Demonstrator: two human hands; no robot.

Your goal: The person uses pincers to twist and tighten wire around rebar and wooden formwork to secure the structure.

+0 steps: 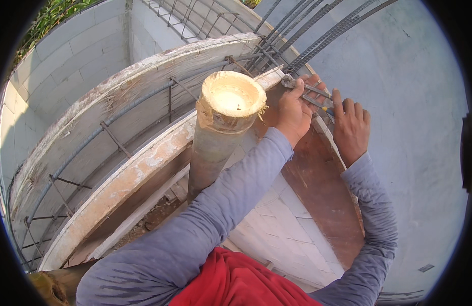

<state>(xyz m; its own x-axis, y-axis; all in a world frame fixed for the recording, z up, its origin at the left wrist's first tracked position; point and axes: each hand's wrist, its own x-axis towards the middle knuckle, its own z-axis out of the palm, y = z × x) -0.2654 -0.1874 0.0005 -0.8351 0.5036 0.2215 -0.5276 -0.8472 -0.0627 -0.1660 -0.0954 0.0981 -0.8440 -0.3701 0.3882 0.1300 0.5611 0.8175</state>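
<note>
Metal pincers (317, 92), with a rounded head and blue-and-yellow on one handle, are at the upper end of the wooden forms, near the bars. My left hand (295, 111) is closed around them close to the head, thumb on top. At the handle end, my right hand (352, 126) has its index finger raised along the handle and its other fingers curled; its grip is partly hidden. Right beside the hands is the end of a pale timber edge (270, 77). Steel reinforcing bars (317, 33) rise just beyond the pincers.
A cut bamboo post (215, 148) stands upright left of my left forearm. Curved form boards (139, 158) and a rebar cage (104, 125) sweep down the left. Behind is a block wall (78, 56); a brown panel (317, 183) and grey concrete surface (419, 153) lie right.
</note>
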